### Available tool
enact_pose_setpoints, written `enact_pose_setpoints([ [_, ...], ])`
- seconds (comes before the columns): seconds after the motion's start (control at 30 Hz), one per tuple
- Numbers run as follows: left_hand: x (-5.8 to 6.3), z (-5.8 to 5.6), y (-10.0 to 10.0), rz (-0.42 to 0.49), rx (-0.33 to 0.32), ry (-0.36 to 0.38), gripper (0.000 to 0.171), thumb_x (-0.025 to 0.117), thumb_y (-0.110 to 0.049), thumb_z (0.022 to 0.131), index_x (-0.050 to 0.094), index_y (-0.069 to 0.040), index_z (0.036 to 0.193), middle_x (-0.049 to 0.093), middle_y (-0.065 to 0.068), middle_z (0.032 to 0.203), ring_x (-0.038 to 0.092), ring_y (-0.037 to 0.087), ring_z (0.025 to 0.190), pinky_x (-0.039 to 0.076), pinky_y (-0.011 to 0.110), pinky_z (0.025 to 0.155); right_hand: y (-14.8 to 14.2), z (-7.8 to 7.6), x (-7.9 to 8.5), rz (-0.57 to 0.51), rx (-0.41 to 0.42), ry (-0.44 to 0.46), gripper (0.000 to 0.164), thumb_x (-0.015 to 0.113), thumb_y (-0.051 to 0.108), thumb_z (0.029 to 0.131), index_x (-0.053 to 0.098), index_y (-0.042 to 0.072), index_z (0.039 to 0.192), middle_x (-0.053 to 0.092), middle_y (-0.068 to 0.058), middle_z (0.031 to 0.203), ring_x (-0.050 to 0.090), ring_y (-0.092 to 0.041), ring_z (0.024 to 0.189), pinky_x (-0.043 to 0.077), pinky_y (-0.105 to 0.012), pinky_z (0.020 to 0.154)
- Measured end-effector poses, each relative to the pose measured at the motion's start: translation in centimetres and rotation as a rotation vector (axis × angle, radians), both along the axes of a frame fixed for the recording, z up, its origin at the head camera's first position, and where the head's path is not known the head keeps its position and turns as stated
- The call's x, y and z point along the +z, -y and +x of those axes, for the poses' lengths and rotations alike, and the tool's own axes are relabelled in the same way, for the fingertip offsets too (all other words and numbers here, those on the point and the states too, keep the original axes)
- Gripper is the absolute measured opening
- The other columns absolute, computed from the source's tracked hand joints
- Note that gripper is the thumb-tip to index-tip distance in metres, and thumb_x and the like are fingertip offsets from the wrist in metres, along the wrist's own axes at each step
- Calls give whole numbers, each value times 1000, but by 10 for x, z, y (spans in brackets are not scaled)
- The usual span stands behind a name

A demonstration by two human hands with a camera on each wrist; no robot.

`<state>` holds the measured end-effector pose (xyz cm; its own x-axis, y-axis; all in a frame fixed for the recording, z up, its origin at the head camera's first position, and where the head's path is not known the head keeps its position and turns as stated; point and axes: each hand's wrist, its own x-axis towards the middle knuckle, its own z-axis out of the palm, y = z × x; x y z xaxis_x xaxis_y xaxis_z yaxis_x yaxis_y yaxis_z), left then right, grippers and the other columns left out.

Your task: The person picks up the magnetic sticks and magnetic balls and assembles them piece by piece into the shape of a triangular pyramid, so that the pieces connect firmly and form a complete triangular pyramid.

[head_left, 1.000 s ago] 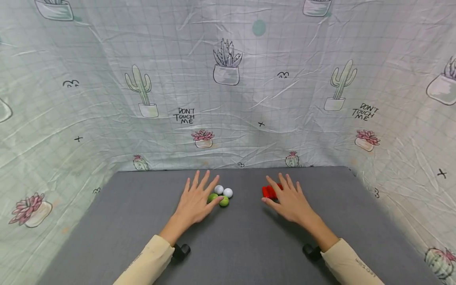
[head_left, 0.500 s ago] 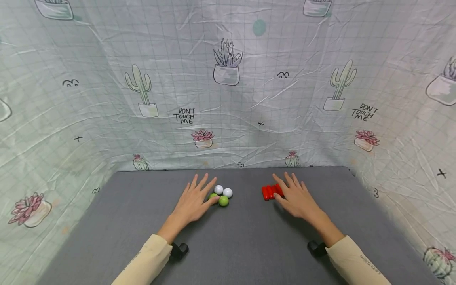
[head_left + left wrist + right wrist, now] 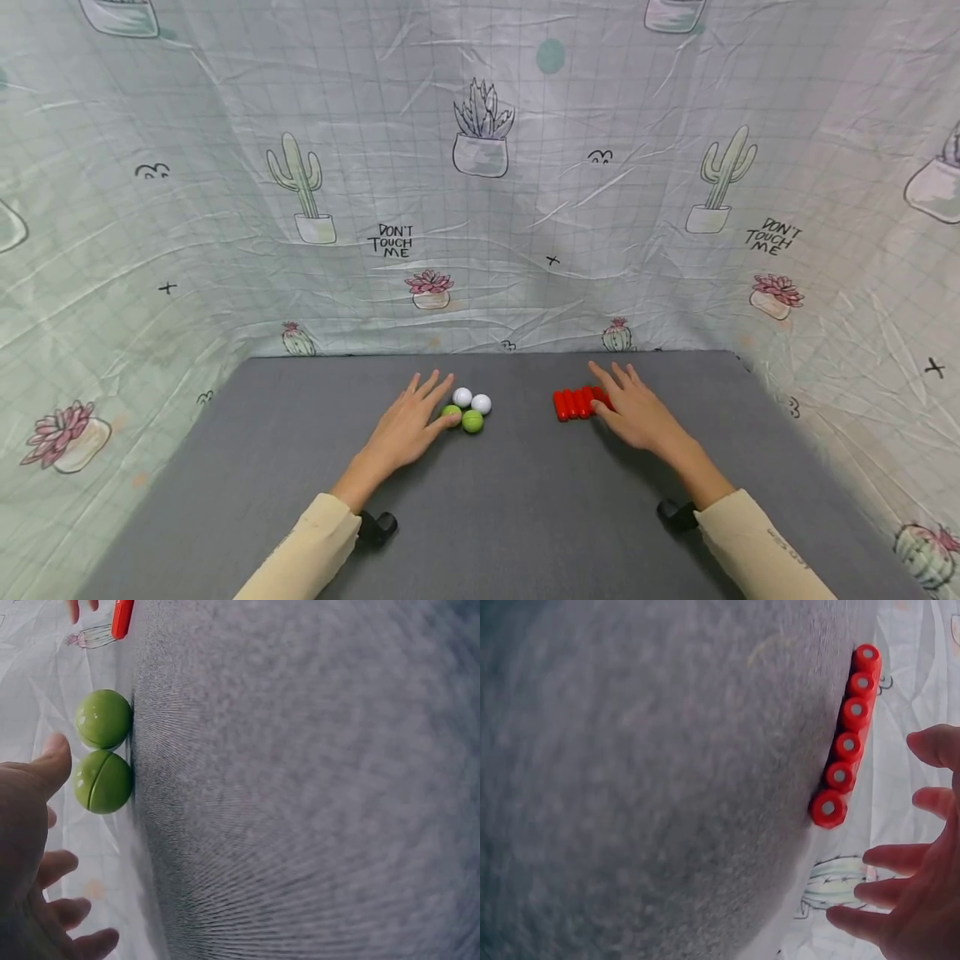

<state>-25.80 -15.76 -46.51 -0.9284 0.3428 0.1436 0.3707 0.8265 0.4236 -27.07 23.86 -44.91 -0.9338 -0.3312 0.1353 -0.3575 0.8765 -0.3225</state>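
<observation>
My left hand [image 3: 406, 425] hovers with fingers spread beside two glossy green balls [image 3: 472, 422], its thumb overlapping one of them in the head view. In the left wrist view that thumb [image 3: 54, 754] is apart from the green balls [image 3: 103, 781], which sit side by side; one shows a seam round it. Two white balls [image 3: 482, 404] lie just behind the green ones. Over the right end of a row of red cylinders [image 3: 572, 405] is my right hand [image 3: 639, 413], fingers extended and holding nothing. Each red cylinder [image 3: 848, 745] shows a grey centre at its end.
A grey cloth-covered table [image 3: 487, 517] lies under everything. Behind and at both sides hangs a wrinkled pale sheet [image 3: 480, 217] printed with cacti and pots. Black wrist straps [image 3: 378, 528] show at both sleeves.
My right hand has moved to the right, uncovering more of the red cylinders. The left hand has drawn back slightly toward the left. Balls and cylinders stay in place.
</observation>
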Motion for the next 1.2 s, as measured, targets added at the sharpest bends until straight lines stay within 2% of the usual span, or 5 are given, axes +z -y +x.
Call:
enact_pose_setpoints([
  [0.2,-4,-4,2,131,2,63,73,63,-49,100,38,-16,161,36,14,167,28,43,156,29,72,117,-9,-5,-3,-95,27,60,66,56,25,105,30,3,161,31,-38,160,27,-61,148,30,-75,114],
  [0.43,-9,-7,1,281,36,41,66,74,-39,95,54,-9,150,59,16,149,60,36,134,49,54,109,-18,-15,-7,-141,47,62,64,60,19,103,35,-8,155,44,-36,154,43,-54,141,38,-68,113],
  [0.73,-8,-10,3,576,149,191,61,84,-27,88,61,-4,140,71,17,129,73,30,108,61,38,84,-25,-28,-8,-240,0,99,56,67,14,97,50,-8,145,63,-33,131,66,-46,114,57,-56,89],
  [0.93,-8,-11,2,623,161,241,52,87,-17,84,68,-2,130,74,17,121,76,26,99,62,33,78,-27,-31,-10,-369,-88,271,53,71,15,95,56,-6,141,67,-29,122,70,-28,91,57,-34,69],
  [1.2,-9,-11,-2,591,159,210,35,87,-14,84,75,-7,116,77,12,112,75,24,97,61,29,74,-31,-28,-4,-465,-70,366,45,71,5,92,60,-13,132,67,-33,117,71,-24,89,62,-37,74],
])
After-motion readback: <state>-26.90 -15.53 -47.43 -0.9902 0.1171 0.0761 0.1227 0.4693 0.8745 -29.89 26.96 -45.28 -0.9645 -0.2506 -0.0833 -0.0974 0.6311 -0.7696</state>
